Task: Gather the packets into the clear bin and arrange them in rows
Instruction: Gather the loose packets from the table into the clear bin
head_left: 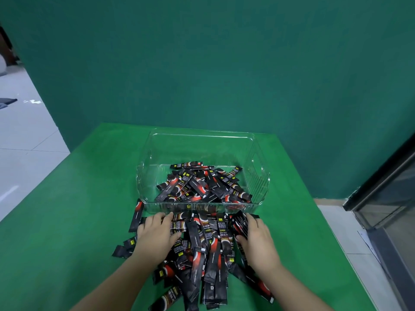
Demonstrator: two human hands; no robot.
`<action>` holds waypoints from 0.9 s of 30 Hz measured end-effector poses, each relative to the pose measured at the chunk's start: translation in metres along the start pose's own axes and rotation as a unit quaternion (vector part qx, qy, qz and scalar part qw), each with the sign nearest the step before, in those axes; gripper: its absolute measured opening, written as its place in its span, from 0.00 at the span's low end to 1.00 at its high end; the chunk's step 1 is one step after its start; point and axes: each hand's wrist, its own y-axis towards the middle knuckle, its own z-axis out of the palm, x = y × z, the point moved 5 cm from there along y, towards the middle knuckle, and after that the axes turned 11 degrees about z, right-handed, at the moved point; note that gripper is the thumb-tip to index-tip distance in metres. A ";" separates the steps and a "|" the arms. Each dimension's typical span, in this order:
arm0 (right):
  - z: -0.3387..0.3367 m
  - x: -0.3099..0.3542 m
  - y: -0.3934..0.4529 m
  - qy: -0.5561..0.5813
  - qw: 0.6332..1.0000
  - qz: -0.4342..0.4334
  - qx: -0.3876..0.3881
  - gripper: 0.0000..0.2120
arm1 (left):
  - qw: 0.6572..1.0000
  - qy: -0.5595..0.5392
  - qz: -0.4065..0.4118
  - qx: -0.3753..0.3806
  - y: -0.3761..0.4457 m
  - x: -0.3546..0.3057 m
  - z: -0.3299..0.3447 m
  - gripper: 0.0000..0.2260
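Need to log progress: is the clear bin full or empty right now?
Partly filled. The clear bin holds a loose jumble of packets, not rows; its far part is bare. More packets lie outside.

A table covered with bright green cloth [78, 209] stands against a dark green matte wall [202, 63]. Left of the table lies a floor of pale grey tiles [24, 135]. Right of the table, a dark-framed glass cabinet [390, 198] stands on light tiles.
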 end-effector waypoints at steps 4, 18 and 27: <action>-0.021 0.022 0.000 0.030 0.996 -0.077 -0.044 0.30 | 1.000 0.017 0.010 -0.008 0.002 0.000 0.000 0.27; -0.037 0.071 0.037 -0.049 0.987 -0.149 -0.038 0.25 | 0.996 0.064 0.063 -0.015 0.014 0.012 0.004 0.27; 0.000 0.026 -0.007 -0.030 0.983 -0.177 -0.042 0.15 | 0.993 0.030 0.075 -0.090 -0.002 0.026 -0.034 0.23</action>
